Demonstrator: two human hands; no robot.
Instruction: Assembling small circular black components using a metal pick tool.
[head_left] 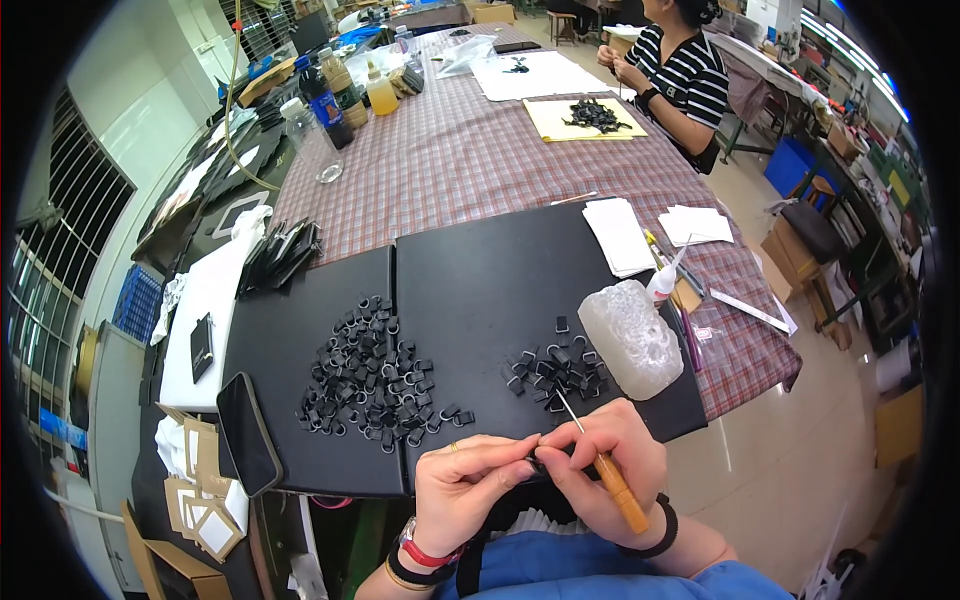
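Close to my body, my left hand [468,488] pinches a small black piece [533,460] between thumb and fingertips. Most of that piece is hidden by the fingers. Meeting it there, my right hand [625,448] also has thumb and finger at the piece, while its other fingers keep hold of an awl [618,490] with a wooden handle. The awl's thin metal shaft points up and away. Just beyond my hands lies a small heap of black tabs [556,372]. A larger heap of black tabs with metal D-rings [368,385] spreads to the left on the black mat [470,270].
A whitish stone block [632,340] and a small white glue bottle [662,282] stand right of the small heap. White cards [617,237] lie behind. At left are a phone [248,430] and black flat pieces [280,258]. Bottles [325,105] stand farther back; a person [680,75] works at far right.
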